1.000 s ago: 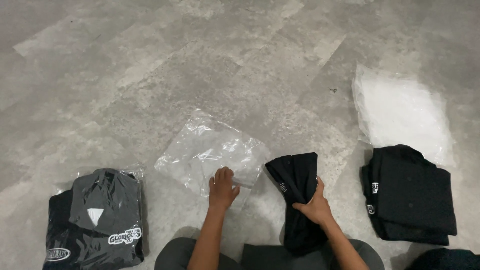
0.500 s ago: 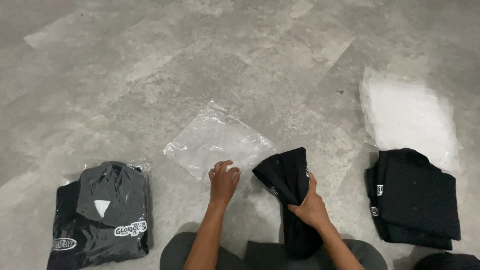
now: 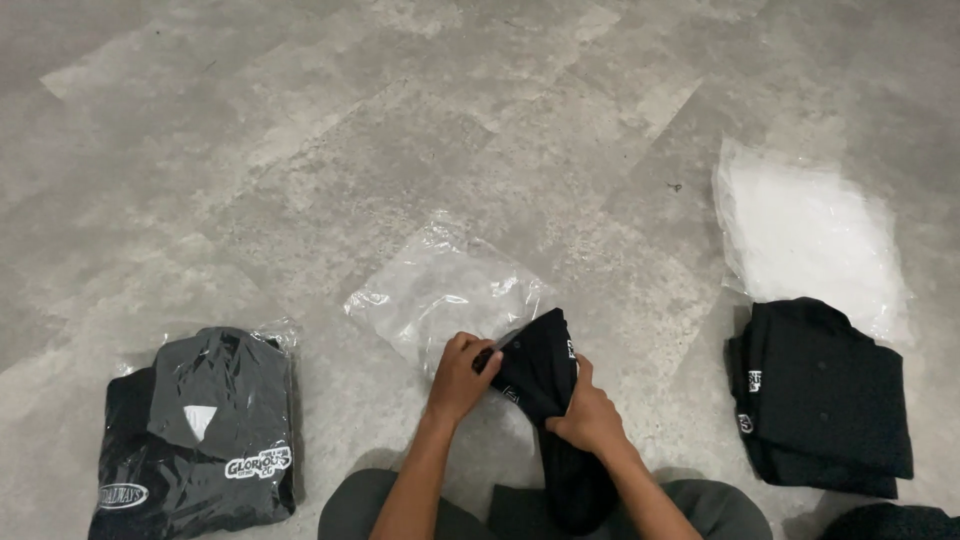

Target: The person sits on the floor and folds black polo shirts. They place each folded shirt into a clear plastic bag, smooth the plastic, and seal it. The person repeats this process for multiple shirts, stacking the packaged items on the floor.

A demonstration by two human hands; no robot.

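Clear plastic bag [image 3: 440, 295], flat and crinkled, lies on floor at centre, near edge at the hands. Bagged dark shirts [image 3: 200, 430] at lower left: glossy clear wrap, white oval and banner-shaped logos. Stack of empty clear bags [image 3: 810, 235], whitish, at upper right. Small white labels [image 3: 752, 382] on black folded garments, right.

Both forearms reach forward from the bottom edge, converging. The left hand [image 3: 462, 378] is curled, fingers pinching ahead of it; the right hand [image 3: 587, 415] sits just beside it, fingers closed in a grip.
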